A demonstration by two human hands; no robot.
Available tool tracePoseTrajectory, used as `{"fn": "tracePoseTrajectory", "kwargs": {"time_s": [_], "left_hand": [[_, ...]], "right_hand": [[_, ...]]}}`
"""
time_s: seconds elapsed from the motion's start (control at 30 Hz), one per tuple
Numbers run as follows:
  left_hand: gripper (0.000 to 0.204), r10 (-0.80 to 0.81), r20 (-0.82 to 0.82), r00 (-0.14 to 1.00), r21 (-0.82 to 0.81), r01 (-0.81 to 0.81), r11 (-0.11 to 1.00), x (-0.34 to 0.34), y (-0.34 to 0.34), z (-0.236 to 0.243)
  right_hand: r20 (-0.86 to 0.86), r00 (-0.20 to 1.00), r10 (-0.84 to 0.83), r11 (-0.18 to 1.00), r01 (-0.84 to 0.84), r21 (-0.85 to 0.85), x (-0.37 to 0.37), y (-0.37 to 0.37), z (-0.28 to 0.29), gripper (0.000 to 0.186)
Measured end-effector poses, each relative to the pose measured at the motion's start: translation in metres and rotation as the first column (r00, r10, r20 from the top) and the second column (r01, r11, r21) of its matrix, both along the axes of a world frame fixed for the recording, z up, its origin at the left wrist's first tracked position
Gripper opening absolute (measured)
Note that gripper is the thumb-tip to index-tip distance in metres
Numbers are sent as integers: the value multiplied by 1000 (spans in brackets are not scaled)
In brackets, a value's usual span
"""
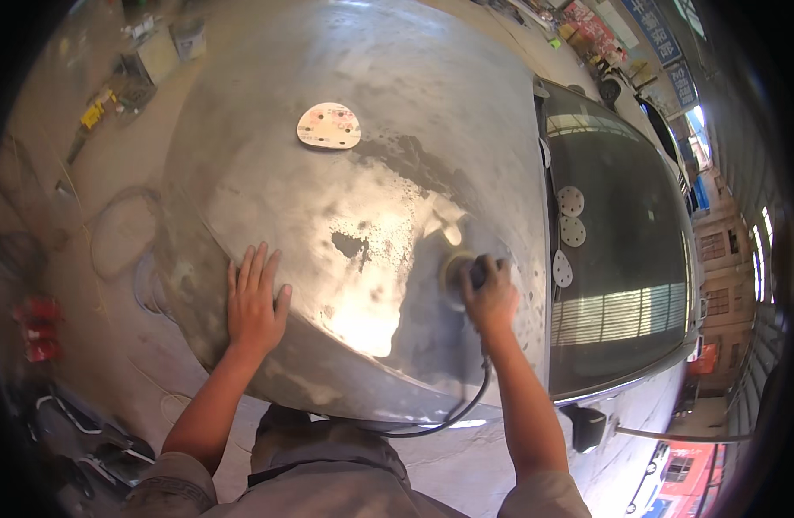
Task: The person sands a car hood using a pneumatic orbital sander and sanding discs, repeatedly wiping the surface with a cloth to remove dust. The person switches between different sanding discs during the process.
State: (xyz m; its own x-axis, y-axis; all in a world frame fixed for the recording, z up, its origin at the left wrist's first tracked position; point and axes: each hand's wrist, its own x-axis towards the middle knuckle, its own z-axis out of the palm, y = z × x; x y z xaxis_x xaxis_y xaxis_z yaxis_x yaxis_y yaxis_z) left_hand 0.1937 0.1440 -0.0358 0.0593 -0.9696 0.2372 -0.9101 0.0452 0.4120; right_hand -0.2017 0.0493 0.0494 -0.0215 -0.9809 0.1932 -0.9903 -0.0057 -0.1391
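My right hand (493,300) is wrapped round the top of a round sander (453,278), whose pad rests on the car hood (250,186). From beneath that wrist a dark hose (476,401) curves down over the hood's near edge. My left hand (257,298) lies flat on the hood near its front left part, fingers stretched out, holding nothing. The hood is dull grey with mottled patches, a bright glare and dark marks (351,246) in its middle. Farther up lies a pale sanding disc (328,127) with holes, apart from both hands.
Several perforated discs (572,230) lie along the base of the windshield (621,259) at right. A side mirror (585,426) juts out at the near right. Red objects (39,328) and a coiled line (125,231) are on the floor at left. Other cars stand beyond.
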Motion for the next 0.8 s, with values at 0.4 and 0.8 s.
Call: {"fn": "tracePoseTrajectory", "kwargs": {"time_s": [0.4, 0.8], "left_hand": [[60, -9, -64, 998, 76, 13, 997, 5, -1, 9], [61, -26, -81, 996, 122, 36, 992, 5, -2, 9]], "right_hand": [[-80, 988, -134, 991, 135, 11, 15, -27, -2, 38], [-119, 979, -165, 986, 165, -5, -6, -43, -1, 38]]}}
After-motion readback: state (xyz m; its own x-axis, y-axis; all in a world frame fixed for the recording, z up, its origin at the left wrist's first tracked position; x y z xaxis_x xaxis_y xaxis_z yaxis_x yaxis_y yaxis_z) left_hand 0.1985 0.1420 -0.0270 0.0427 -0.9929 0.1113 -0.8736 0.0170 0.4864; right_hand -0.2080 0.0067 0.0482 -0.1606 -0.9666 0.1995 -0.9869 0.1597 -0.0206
